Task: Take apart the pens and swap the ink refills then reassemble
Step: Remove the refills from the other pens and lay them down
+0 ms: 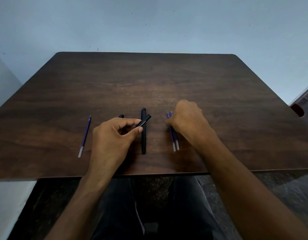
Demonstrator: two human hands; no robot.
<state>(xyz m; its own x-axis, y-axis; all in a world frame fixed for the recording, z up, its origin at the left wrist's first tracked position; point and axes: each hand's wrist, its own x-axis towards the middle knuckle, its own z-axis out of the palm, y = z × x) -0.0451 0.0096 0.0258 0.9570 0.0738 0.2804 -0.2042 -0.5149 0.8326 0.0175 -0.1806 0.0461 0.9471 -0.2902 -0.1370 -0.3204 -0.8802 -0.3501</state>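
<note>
On a dark wooden desk [167,80], the left hand [113,135] pinches one black pen barrel [144,122] — light, rigid, smooth, best held mid-body — above a second barrel [143,141] lying flat. The right hand [188,118] curls over two of three thin purple refills [174,139]; the third refill [85,135] lies apart at left — slender, likely to roll.

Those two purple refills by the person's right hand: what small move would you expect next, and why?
Probably the right hand will pinch one of the two refills it touches and lift it toward the black barrel held in the left hand. That barrel is raised off the table with its end pointing toward the right hand, seemingly ready for loading. Whether the fingers grip a refill already is hidden.
</note>
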